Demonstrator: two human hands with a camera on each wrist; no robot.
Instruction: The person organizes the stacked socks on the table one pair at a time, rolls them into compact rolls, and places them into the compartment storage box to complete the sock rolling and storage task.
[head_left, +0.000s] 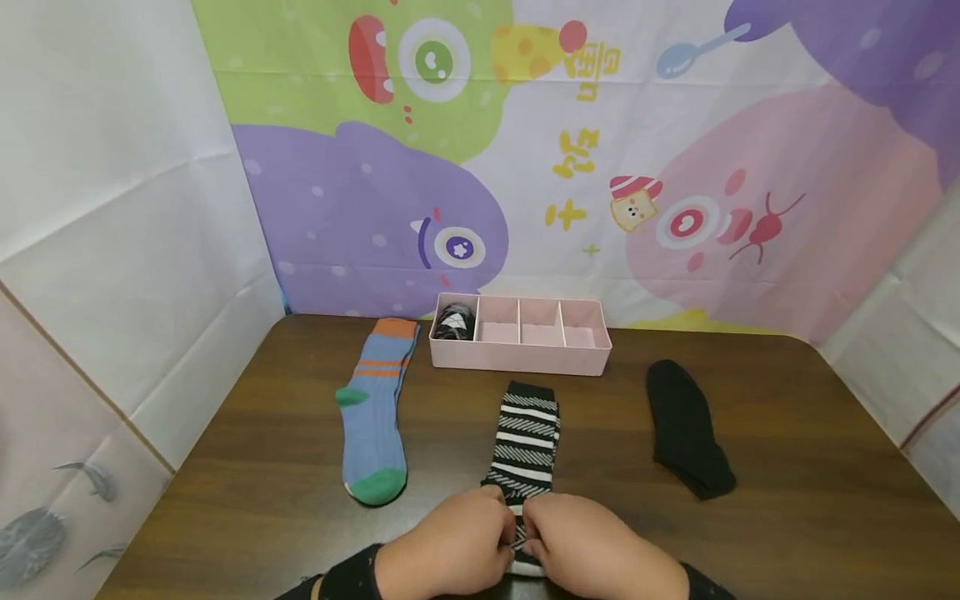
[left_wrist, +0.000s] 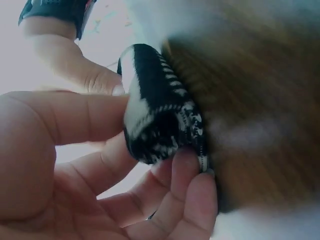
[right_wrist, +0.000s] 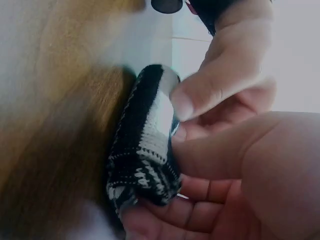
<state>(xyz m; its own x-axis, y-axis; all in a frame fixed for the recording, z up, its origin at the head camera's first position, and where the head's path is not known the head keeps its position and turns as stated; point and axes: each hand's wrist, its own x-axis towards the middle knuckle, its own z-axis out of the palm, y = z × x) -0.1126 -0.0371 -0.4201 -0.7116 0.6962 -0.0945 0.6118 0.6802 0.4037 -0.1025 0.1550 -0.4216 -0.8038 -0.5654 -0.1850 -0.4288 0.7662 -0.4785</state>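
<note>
Black-and-white striped socks [head_left: 528, 425] lie lengthwise at the middle of the table, cuff toward the box. Their near end is curled into a roll [left_wrist: 150, 85], whose spiral of layers shows at its side in the left wrist view. My left hand [head_left: 453, 542] pinches the roll from the left, thumb on top and fingertips underneath. From the other side my right hand [head_left: 592, 537] grips the same roll [right_wrist: 150, 115] between thumb and fingers. In the head view the hands partly cover the rolled end.
A pink divided box [head_left: 517, 358] stands at the table's back edge, a rolled dark patterned sock [head_left: 454, 322] in its leftmost compartment. Blue socks [head_left: 375, 417] with green toes and orange bands lie left. Black socks [head_left: 686, 433] lie right. A cartoon cloth [head_left: 570, 250] hangs behind.
</note>
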